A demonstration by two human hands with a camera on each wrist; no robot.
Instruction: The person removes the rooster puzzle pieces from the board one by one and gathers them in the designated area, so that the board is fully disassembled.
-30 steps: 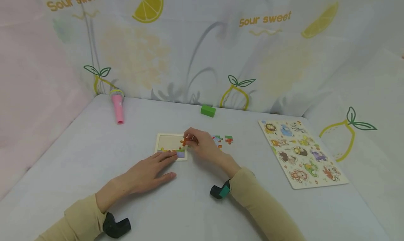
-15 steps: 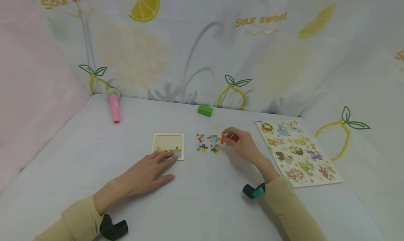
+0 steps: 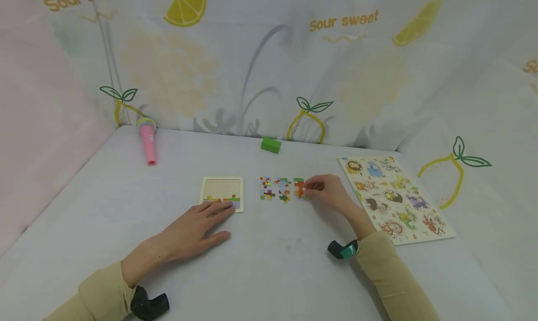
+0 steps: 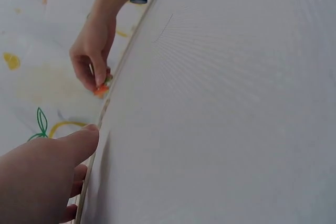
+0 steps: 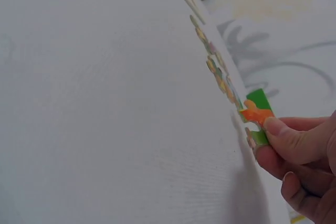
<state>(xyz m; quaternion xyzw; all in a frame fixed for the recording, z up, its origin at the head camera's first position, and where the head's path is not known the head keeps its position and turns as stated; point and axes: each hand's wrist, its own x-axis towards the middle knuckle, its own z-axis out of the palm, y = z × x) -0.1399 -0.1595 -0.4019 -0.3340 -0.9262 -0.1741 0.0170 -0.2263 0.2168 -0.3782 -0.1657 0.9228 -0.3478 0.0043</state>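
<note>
My left hand (image 3: 191, 230) lies with straight fingers over the lower edge of a small wooden puzzle tray (image 3: 241, 190). A strip of picture shows along the tray's bottom, partly under the fingers; bare wood shows above it. To the right, several loose jigsaw pieces (image 3: 284, 196) lie in two rows. My right hand (image 3: 332, 195) is at the right end of these rows, thumb and fingertips pinching an orange and green jigsaw piece (image 5: 255, 114). In the left wrist view this orange piece (image 4: 101, 92) shows under the right fingertips, low over the table.
A green block (image 3: 271, 145) sits behind the loose pieces. At the far left lies a pink toy microphone (image 3: 148, 146). A large animal puzzle board (image 3: 395, 199) lies to the right, close beside the right forearm. A printed curtain (image 3: 244, 54) hangs behind the table.
The right hand has carried the orange piece from over the tray rightward to the end of the loose pieces and lowered it there. The left hand has stayed on the tray.
</note>
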